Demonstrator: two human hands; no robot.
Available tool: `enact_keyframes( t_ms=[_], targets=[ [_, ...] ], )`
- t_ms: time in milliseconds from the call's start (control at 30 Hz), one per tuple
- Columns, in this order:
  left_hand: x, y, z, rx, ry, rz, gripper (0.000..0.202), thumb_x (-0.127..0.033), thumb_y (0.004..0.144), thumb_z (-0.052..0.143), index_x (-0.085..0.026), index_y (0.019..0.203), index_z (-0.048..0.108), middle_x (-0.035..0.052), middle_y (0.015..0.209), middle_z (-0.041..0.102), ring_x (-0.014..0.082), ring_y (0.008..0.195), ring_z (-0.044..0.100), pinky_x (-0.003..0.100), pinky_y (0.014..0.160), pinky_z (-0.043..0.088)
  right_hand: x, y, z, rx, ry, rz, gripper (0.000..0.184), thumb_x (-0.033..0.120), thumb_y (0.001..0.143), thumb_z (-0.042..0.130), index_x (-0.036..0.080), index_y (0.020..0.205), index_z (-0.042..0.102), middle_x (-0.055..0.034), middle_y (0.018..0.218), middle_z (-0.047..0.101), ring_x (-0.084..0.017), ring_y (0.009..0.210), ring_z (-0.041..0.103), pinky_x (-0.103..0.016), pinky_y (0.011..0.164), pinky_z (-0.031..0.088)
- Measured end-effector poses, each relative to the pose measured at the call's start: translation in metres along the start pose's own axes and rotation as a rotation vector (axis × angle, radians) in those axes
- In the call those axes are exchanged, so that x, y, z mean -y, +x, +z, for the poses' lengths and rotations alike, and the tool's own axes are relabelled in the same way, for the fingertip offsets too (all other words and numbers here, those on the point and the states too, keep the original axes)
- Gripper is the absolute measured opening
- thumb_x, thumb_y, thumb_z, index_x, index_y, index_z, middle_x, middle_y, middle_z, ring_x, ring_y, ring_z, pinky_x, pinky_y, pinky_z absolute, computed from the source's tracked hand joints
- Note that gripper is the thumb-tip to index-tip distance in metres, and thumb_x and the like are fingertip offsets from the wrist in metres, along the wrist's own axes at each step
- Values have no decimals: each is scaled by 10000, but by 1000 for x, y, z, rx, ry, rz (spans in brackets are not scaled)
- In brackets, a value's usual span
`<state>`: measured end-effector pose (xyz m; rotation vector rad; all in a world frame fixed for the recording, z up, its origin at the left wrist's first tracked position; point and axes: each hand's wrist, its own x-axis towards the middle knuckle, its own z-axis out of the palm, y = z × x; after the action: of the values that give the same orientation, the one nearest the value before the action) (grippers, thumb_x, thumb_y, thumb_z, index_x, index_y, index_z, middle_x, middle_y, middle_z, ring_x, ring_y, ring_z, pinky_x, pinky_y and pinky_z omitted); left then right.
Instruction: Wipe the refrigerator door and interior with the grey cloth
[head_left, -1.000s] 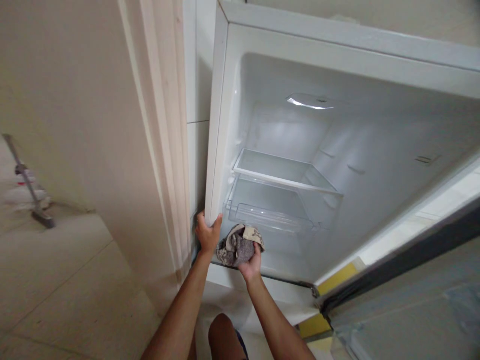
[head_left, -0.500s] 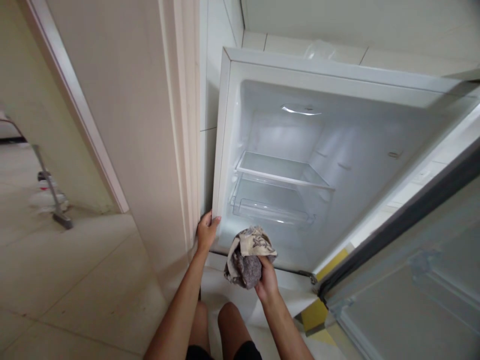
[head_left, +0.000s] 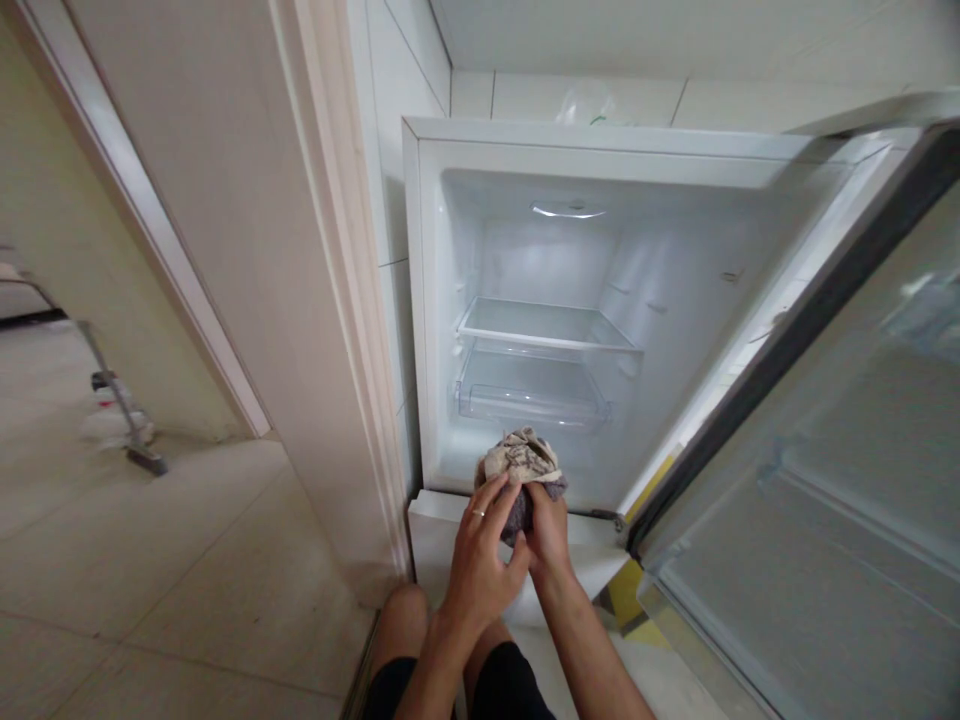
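Observation:
A bunched cloth (head_left: 525, 455), cream with a dark pattern and grey-purple underneath, is gripped in my right hand (head_left: 549, 530) in front of the fridge opening. My left hand (head_left: 484, 550), with a ring on one finger, lies against the near left side of the same cloth, its fingers curled onto it. Behind the cloth stands the open fridge (head_left: 414, 300), lit inside. Within it are a glass shelf (head_left: 547, 325) and, lower down, a clear plastic drawer or tray (head_left: 532, 403). The fingertips behind the cloth are hidden.
The fridge door (head_left: 840, 480) stands swung open on the right. A white lower front panel (head_left: 439, 520) juts out below the compartment. To the left are a door frame (head_left: 337, 250) and a broom (head_left: 124, 410) on the tiled floor. A plastic bag (head_left: 586, 103) lies atop the fridge.
My left hand has let go of the fridge's left edge and come onto the cloth. The cloth stays in my right hand. The view has shifted, and the door appears farther left.

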<state>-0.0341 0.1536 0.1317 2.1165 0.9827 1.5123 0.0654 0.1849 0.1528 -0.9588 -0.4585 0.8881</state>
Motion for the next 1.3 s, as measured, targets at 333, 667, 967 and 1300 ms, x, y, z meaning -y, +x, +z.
enact_keyframes(
  t_ms=[333, 667, 967, 1300],
  targets=[
    [-17, 18, 7, 50, -191, -238, 649, -284, 782, 687, -178, 1388, 478, 167, 1348, 634, 299, 1247, 633, 451, 1042, 526, 51, -37, -33, 640, -9, 67, 681, 505, 775, 810, 271, 1383, 613, -53, 1483, 595, -275, 1400, 518, -438, 1240, 326],
    [-38, 52, 11, -110, -250, -600, 393, -451, 688, 751, -170, 961, 717, 66, 871, 776, 257, 835, 739, 340, 758, 580, 63, -18, -71, 801, -210, -40, 767, 563, 837, 756, 323, 1514, 486, -49, 1629, 406, -259, 1536, 343, -534, 1281, 194],
    [1, 121, 5, -747, -764, -697, 566, -373, 561, 901, -161, 1045, 698, 99, 1045, 767, 269, 992, 736, 437, 921, 594, 25, 13, -119, 564, -285, -38, 367, 493, 883, 714, 259, 1163, 747, -112, 1227, 753, -254, 1155, 709, -465, 1084, 520],
    [42, 177, 13, -1097, -361, -298, 664, -375, 763, 792, -184, 1328, 500, 162, 1418, 602, 249, 1303, 600, 407, 1132, 461, -126, 81, -220, 162, -905, -305, 396, 405, 809, 510, 183, 994, 781, -140, 1091, 775, -308, 1064, 712, -506, 1011, 545]
  ],
)
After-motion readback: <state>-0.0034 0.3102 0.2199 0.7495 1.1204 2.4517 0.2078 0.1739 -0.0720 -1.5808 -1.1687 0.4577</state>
